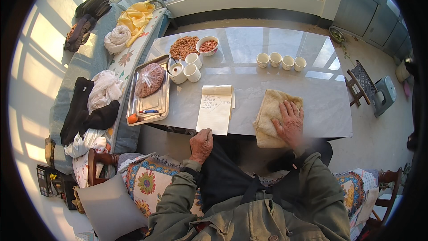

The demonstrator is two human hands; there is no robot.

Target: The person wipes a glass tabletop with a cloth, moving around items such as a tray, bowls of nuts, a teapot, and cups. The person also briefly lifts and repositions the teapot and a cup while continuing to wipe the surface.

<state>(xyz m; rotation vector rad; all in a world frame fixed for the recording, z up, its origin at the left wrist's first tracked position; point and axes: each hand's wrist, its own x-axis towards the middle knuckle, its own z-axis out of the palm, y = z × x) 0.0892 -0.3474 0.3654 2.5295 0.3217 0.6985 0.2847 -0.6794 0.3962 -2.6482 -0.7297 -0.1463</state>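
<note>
My right hand [290, 122] lies flat with spread fingers on a folded tan towel [269, 107], which reaches over the table's near edge. My left hand [201, 145] is curled closed at the near edge, by the lower left corner of a notepad [213, 118]. Whether its fingers hold anything is hidden. The notepad lies open with its top sheet folded back and handwriting on its upper part. Left of it, a metal tray [159, 115] carries a plastic bag of reddish nuts [149, 80], a blue pen [148, 111] and an orange fruit [133, 118].
On the grey glossy table [245, 58] stand a teapot [177, 73], a white cup [192, 72], a bowl of nuts [207, 44] beside a nut pile [183, 47], and several cups [288, 62] in a row. A cloth-covered daybed [120, 85] runs along the left.
</note>
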